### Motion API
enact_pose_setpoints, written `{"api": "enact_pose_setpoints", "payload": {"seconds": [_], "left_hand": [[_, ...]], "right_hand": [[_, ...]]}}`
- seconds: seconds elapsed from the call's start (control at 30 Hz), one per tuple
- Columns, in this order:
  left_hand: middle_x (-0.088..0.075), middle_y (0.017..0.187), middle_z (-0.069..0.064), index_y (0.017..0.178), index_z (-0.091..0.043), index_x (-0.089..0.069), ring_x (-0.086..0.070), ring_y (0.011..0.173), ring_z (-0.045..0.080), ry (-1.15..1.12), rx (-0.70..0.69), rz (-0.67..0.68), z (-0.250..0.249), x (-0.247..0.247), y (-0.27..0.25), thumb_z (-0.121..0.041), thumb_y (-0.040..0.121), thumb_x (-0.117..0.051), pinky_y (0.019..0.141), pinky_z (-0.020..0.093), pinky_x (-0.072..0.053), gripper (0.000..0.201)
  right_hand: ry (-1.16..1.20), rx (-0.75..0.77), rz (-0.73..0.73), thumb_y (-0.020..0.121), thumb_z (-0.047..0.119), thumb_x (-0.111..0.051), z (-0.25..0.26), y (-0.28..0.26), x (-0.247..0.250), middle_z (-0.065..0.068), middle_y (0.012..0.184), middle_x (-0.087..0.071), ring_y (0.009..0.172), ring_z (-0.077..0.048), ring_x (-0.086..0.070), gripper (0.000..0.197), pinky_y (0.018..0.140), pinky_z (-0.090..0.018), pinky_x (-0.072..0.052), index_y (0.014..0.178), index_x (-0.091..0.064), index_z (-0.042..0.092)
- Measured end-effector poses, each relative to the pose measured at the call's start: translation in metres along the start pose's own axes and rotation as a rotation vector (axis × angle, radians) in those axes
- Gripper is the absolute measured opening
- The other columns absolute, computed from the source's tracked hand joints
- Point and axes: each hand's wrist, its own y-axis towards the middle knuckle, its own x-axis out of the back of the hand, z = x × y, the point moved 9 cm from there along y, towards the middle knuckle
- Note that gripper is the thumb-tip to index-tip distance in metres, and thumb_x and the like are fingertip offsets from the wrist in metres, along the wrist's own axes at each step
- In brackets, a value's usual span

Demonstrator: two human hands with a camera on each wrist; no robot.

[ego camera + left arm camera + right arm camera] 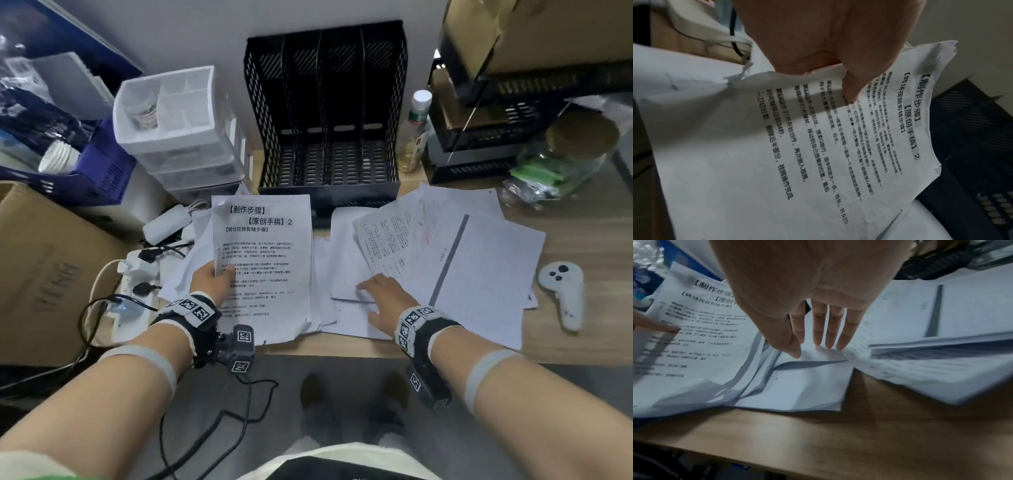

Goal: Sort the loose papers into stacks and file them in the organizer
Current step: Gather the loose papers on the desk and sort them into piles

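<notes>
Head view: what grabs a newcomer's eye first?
The printed sheet with bold headings, front left, pinched at its left edge by the left hand. Beside it, the right hand lies flat on loose papers fanned across the desk's right side. Behind stands the black mesh organizer, its slots empty.

The printed sheet point(265, 260), white with bold black headings and a "2" at the top, is creased and ragged along its left edge. The left hand's fingers point(851, 84) pinch that edge, so the page lifts off the other sheets. The loose papers point(445, 253) lie fanned and overlapping on the tabletop point(565, 236), spreading to the right of the right hand's fingers point(819, 327), which rest flat on a blank white sheet point(346, 240); one page there bears a grey stripe. The black mesh organizer point(325, 113) stands upright beyond both sets of fingers, its four slots showing no paper.
</notes>
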Motion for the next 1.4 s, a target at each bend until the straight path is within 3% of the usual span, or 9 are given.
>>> {"api": "enact_pose_setpoints", "payload": {"seconds": [0.17,0.27,0.43,0.57,0.7,0.87,1.2,1.33,1.4], "left_hand": [[-0.068,0.114,0.019,0.121,0.001,-0.065,-0.057,0.094,0.028,0.045,0.062,-0.038,0.023,0.033,-0.002,-0.019,0.101,-0.055,0.086,0.037,-0.044,0.030],[-0.068,0.108,0.013,0.122,-0.001,-0.065,-0.058,0.093,0.027,0.048,0.096,-0.029,0.037,0.043,0.000,-0.021,0.100,-0.055,0.083,0.035,-0.045,0.031],[-0.069,0.111,0.015,0.120,-0.001,-0.066,-0.062,0.093,0.028,0.007,0.106,0.012,0.044,0.043,0.007,-0.021,0.100,-0.056,0.085,0.037,-0.049,0.030],[-0.065,0.106,0.014,0.120,0.001,-0.065,-0.060,0.094,0.028,-0.020,0.066,0.056,0.034,0.034,0.018,-0.020,0.100,-0.056,0.087,0.038,-0.048,0.030],[-0.067,0.104,0.015,0.119,0.000,-0.066,-0.064,0.094,0.030,-0.083,0.002,0.136,0.013,0.014,0.026,-0.022,0.100,-0.056,0.089,0.040,-0.050,0.031],[-0.072,0.112,0.018,0.110,-0.008,-0.069,-0.068,0.103,0.036,-0.131,-0.082,0.231,-0.016,-0.008,0.039,-0.029,0.095,-0.061,0.100,0.052,-0.052,0.027],[-0.076,0.108,0.016,0.104,-0.015,-0.072,-0.071,0.100,0.039,-0.181,-0.174,0.308,-0.055,-0.046,0.060,-0.041,0.082,-0.063,0.097,0.058,-0.053,0.036],[-0.077,0.106,0.012,0.098,-0.018,-0.073,-0.071,0.099,0.039,-0.176,-0.157,0.331,-0.041,-0.068,0.090,-0.057,0.063,-0.065,0.096,0.059,-0.054,0.053],[-0.077,0.105,0.011,0.096,-0.020,-0.073,-0.072,0.098,0.039,-0.164,-0.156,0.334,-0.038,-0.074,0.095,-0.061,0.061,-0.064,0.095,0.059,-0.054,0.055]], "right_hand": [[-0.441,0.049,-0.061,0.080,0.011,-0.069,0.035,0.034,0.001,-0.010,0.161,0.015,0.150,-0.032,0.008,0.107,0.119,-0.047,-0.015,0.153,0.007,0.029],[-0.562,0.000,-0.036,0.086,0.004,-0.058,0.042,0.049,0.003,-0.015,0.158,0.026,0.147,-0.035,0.020,0.101,0.119,-0.053,-0.009,0.152,0.015,0.030],[-0.511,-0.038,-0.099,0.095,0.022,-0.049,0.056,0.050,0.021,-0.016,0.162,0.002,0.149,-0.035,0.002,0.070,0.112,-0.054,-0.025,0.152,-0.009,0.024],[-0.287,0.008,-0.424,0.088,0.003,-0.048,0.076,0.031,0.081,-0.013,0.150,-0.040,0.140,-0.031,-0.035,0.063,0.108,-0.045,-0.039,0.147,-0.035,0.019],[0.225,-0.150,-0.750,0.098,0.017,-0.043,0.061,-0.012,0.174,-0.016,0.117,-0.067,0.105,-0.038,-0.061,0.039,0.088,-0.037,-0.047,0.134,-0.054,0.028],[0.777,-0.366,-1.090,0.099,0.018,-0.045,-0.002,-0.084,0.252,-0.025,0.121,-0.061,0.114,-0.038,-0.056,0.032,0.083,-0.031,-0.038,0.118,-0.057,-0.004],[1.155,-0.653,-1.132,0.071,0.052,-0.055,-0.089,-0.130,0.214,-0.008,0.094,-0.067,0.090,-0.031,-0.065,0.048,0.090,-0.044,-0.053,0.098,-0.058,0.013],[1.241,-0.728,-1.191,0.094,0.036,-0.048,-0.112,-0.152,0.197,-0.007,0.112,-0.059,0.089,-0.024,-0.055,0.037,0.057,-0.014,-0.045,0.119,-0.056,0.009],[1.282,-0.785,-1.230,0.098,0.027,-0.041,-0.128,-0.165,0.177,-0.008,0.118,-0.060,0.084,-0.028,-0.058,0.033,0.064,-0.013,-0.048,0.121,-0.055,0.008]]}}
